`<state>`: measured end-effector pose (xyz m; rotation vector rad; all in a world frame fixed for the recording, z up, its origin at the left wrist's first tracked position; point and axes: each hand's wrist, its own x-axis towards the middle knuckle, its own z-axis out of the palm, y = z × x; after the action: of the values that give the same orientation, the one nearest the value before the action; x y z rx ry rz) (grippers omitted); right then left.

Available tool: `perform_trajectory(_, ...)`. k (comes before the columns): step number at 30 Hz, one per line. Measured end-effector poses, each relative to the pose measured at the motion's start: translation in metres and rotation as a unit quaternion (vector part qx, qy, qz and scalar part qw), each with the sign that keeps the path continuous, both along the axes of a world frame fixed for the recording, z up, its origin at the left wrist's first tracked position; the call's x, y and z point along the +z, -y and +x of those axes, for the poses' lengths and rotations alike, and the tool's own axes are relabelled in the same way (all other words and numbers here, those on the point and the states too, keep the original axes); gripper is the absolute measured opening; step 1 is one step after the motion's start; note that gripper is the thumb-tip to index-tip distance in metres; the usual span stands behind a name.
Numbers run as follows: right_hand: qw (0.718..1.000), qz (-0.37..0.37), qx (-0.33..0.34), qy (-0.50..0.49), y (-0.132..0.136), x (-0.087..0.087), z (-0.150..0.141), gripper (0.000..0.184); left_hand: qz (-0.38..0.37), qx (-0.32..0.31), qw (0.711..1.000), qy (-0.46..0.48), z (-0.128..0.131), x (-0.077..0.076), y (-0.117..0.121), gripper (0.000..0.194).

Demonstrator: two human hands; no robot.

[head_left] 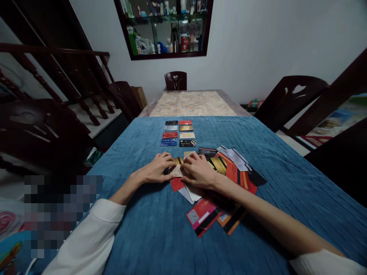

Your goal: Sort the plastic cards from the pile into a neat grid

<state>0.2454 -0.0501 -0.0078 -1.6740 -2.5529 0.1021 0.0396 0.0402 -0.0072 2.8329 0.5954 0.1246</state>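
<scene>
A cream card (177,171) lies between my two hands, low over the pile. My left hand (158,168) grips its left end with thumb and fingers, and my right hand (198,170) has its fingers closed at the right end. Just behind it shows a gold striped card (178,160). Under and beside my right hand spreads a loose heap of cards: a red one (177,184), a pink-red one (202,214) with a square code, an orange one (231,220), a gold one (219,165) and a silver one (237,159). My right forearm hides part of the heap.
Farther up the blue cloth (137,233), two columns of cards lie face up, among them a blue card (168,142) and a black card (187,143). Dark wooden chairs (289,95) stand around the table. A glass cabinet (169,30) is set in the wall.
</scene>
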Motion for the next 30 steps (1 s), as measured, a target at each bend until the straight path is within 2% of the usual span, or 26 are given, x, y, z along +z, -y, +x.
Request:
perform_trajectory(7, 1.0, -0.017, 0.0, -0.023, -0.002, 0.003, 0.003, 0.034, -0.004, 0.007, 1.0, 0.006, -0.002, 0.003, -0.001, 0.021)
perform_trajectory(10, 1.0, 0.0, -0.003, -0.031, -0.004, 0.002, 0.005, 0.026, -0.023, -0.009, 0.999, 0.035, -0.002, 0.006, -0.003, 0.022)
perform_trajectory(14, 0.999, 0.025, -0.017, -0.045, -0.008, -0.004, 0.007, 0.026, -0.044, -0.024, 0.995, 0.091, -0.002, 0.007, -0.006, 0.022)
perform_trajectory(19, 0.996, 0.048, -0.039, -0.064, -0.014, -0.011, 0.012, 0.021, -0.035, -0.015, 0.991, 0.132, -0.002, 0.001, -0.011, 0.026)
perform_trajectory(25, 0.993, 0.037, -0.07, -0.091, -0.015, -0.011, 0.016, 0.015, -0.021, 0.018, 0.986, 0.164, -0.002, -0.011, -0.016, 0.023)
perform_trajectory(30, 0.992, 0.035, -0.081, -0.087, -0.017, -0.012, 0.018, 0.012, -0.02, 0.031, 0.985, 0.171, -0.001, -0.012, -0.015, 0.023)
